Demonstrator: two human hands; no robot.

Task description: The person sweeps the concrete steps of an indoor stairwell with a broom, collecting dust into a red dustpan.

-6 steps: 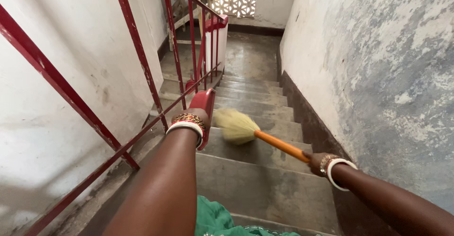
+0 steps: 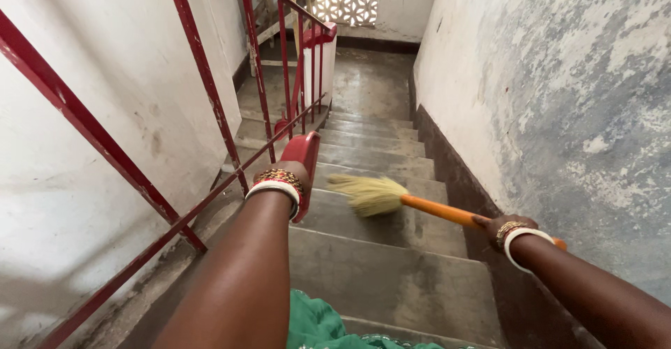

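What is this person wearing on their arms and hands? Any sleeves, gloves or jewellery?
No gloves and no sleeves show: both forearms are bare. The left hand has a stack of bangles at the wrist, beaded ones in red and gold above a plain white one. The right hand wears a similar set, a patterned gold bangle next to a white one. A bit of green cloth shows at the bottom edge.
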